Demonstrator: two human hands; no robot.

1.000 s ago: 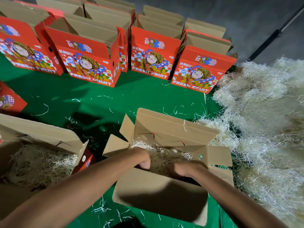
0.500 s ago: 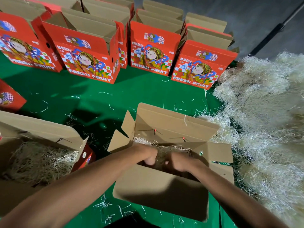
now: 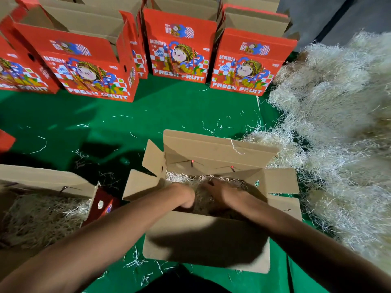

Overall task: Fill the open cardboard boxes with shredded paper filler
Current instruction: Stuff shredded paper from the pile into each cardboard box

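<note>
Fingers (image 3: 208, 183) inside open box (image 3: 211, 240)

Both forearms reach forward and converge. Left hand (image 3: 186, 196) knuckles up, fingers curled under; right hand (image 3: 220, 192) palm down, fingers spread (tips partly hidden). Hands close, not touching.

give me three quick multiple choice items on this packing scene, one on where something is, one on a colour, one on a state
1. Where is the loose filler pile?
A. right of the open box
B. left of it
C. behind the red boxes

2. What colour is the table cover?
A. blue
B. green
C. grey

3. What are the hands doing?
A. closing flaps
B. lifting the box
C. pressing filler inside the box

Answers: 1 A, the pile lies right of the open box. 2 B, green shows between the red boxes. 3 C, left hand and right hand are down in the filler, flaps open.
</note>
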